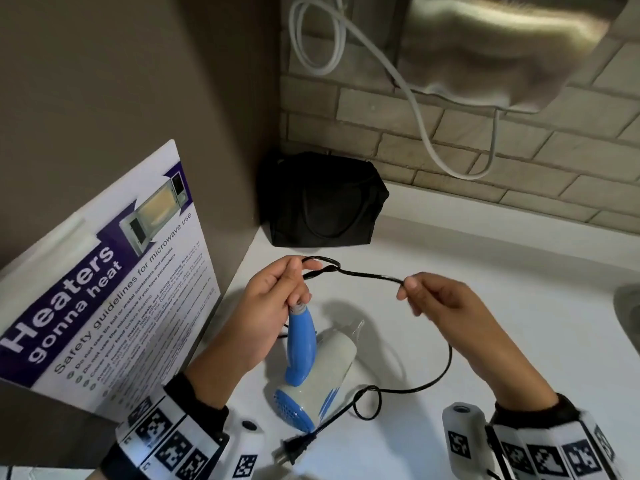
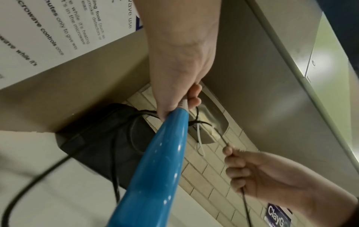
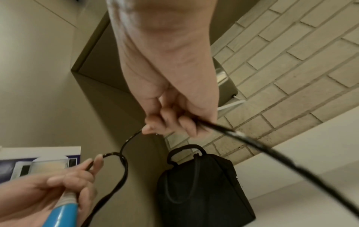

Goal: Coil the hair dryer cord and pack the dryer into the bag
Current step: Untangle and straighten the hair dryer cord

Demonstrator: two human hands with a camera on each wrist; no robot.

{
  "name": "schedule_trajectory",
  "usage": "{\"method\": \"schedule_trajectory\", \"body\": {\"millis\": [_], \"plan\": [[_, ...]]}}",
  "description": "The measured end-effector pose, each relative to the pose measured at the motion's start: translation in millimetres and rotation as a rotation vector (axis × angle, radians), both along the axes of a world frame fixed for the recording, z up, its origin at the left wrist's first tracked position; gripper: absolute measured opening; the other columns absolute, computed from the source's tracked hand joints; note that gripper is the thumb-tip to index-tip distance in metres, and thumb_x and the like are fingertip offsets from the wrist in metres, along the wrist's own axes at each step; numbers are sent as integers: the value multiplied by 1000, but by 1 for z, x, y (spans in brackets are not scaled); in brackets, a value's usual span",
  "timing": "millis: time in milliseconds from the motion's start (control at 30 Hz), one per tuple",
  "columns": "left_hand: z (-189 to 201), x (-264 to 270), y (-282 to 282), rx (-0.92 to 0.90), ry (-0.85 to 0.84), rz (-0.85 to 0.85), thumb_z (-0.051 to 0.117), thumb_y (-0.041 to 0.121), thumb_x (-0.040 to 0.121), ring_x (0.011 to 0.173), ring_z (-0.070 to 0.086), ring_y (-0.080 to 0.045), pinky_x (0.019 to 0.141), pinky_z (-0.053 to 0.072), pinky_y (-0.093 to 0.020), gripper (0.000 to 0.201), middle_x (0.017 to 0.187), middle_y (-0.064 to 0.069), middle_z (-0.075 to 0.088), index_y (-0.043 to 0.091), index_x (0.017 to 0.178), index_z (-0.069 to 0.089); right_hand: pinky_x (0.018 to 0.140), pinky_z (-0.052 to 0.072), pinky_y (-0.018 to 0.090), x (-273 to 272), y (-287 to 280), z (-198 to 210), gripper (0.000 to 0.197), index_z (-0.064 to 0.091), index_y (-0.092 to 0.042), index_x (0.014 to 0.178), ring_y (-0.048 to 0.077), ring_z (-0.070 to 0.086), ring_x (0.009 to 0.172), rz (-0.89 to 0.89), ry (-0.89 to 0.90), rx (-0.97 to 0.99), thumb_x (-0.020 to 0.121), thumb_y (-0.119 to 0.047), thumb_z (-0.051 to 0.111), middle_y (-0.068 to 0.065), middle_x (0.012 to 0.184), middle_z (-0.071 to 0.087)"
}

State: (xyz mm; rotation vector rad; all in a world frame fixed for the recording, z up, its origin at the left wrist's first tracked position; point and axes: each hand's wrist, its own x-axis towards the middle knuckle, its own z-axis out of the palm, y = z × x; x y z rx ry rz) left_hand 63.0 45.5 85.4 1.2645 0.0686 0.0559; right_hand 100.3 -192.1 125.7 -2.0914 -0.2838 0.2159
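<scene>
A white and blue hair dryer hangs just above the white counter, its blue handle pointing up. My left hand grips the top of that handle and a small loop of the black cord. My right hand pinches the same cord a short way to the right, so it runs taut between both hands. From there the cord drops and curls to its plug near the front edge. A black bag stands shut in the back corner.
A microwave safety poster leans on the beige wall at left. A metal dispenser with a white cable hangs on the brick wall above. A sink rim shows at the far right.
</scene>
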Motion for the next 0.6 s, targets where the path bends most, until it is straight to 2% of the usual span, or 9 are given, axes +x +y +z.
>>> {"method": "schedule_trajectory", "body": {"millis": [100,167,267,333,400,467,600], "plan": [[3,-3,-2,54,-18,-66,44,34,91,62,39,-14,77,34,-37,31,55,4,40,18,104,67,74,45,16,-3,7,1,26,68,-18,86,8,60,71,160,93,-62,96,-30,48,0,76,68],[5,-5,-4,97,-57,-114,42,33,92,64,37,-17,75,33,-37,31,58,3,44,20,108,66,82,46,17,-4,13,5,28,67,-18,98,10,66,81,215,164,-27,96,-35,45,-1,87,72],[8,-9,-9,186,-123,-191,40,28,95,64,41,-11,68,37,-25,30,64,3,51,24,113,63,87,50,20,-4,26,11,42,63,-17,114,14,69,92,245,305,116,91,-45,40,4,98,74],[9,-11,-13,239,-151,-240,41,25,95,67,50,-9,67,41,-19,29,65,4,54,24,114,63,86,53,22,-6,39,12,38,64,-17,114,16,69,93,252,363,244,93,-40,43,6,97,74],[9,-11,-14,246,-158,-255,43,25,96,72,57,-10,66,42,-17,25,65,5,56,23,112,63,83,54,26,-5,48,11,27,67,-14,103,16,68,87,225,381,383,92,-31,50,3,90,73],[9,-11,-12,226,-164,-227,42,22,95,65,49,-11,63,40,-18,23,64,5,55,24,103,64,75,51,24,-3,51,8,16,68,-10,93,11,64,75,187,373,489,87,-21,59,1,80,69],[4,-13,-3,105,-124,-180,41,22,92,63,37,-14,66,35,-25,22,61,5,49,22,90,63,63,50,20,0,46,0,12,68,-6,96,11,58,61,154,266,452,90,-9,59,5,75,64]]}}
